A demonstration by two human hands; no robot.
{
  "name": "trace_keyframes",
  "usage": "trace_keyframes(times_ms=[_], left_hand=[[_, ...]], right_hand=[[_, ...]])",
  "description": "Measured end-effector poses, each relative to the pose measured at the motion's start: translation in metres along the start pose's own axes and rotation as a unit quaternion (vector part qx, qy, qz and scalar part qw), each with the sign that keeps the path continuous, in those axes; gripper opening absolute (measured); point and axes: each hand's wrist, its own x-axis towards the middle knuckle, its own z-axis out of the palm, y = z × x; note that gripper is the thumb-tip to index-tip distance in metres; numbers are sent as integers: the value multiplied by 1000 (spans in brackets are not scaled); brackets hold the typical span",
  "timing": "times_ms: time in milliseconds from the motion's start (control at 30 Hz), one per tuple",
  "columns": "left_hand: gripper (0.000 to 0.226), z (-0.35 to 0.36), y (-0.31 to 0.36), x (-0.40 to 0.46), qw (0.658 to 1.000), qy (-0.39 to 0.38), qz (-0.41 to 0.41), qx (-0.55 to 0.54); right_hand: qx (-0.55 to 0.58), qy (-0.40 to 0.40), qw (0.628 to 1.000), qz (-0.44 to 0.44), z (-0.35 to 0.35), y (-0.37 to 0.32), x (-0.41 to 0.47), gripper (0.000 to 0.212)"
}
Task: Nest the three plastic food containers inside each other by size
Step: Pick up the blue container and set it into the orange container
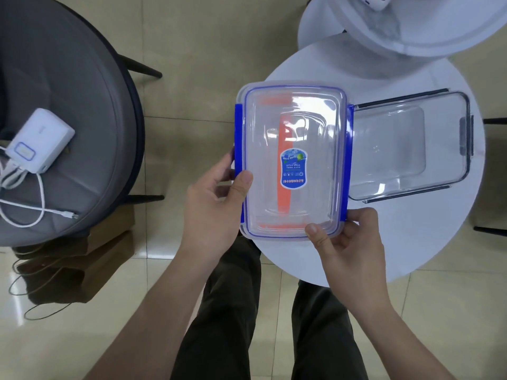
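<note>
A clear plastic container with blue side clips [293,160] and a blue label on its lid is held above the left edge of the round white table [428,242]. Through its lid an orange-trimmed smaller container [285,198] shows inside. My left hand [216,204] grips its left side, thumb on the lid. My right hand [348,242] holds its near right corner, thumb on the lid edge. To the right a clear container with dark grey clips [411,149] rests on the table, partly hidden by the blue one.
A grey round chair [68,105] at left carries a white power bank [41,141] and a white cable [35,215]. A second white round table [411,37] stands at the back right. My dark-trousered legs [233,311] are below, over a tiled floor.
</note>
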Motion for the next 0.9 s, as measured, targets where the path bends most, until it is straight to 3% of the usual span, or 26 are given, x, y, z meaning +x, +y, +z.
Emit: trace_keyframes(times_ms=[100, 300, 900], left_hand=[[39, -1, 1, 2, 1000, -7, -3, 4], [52, 2, 6, 6, 1000, -21, -11, 9], [36, 4, 2, 7, 1000, -11, -5, 21]], right_hand=[[-6, -3, 1000, -4, -1, 1, 1, 44], [-22, 1, 1000, -9, -4, 6, 4, 44], [5, -20, 1000, -23, -11, -1, 2, 50]])
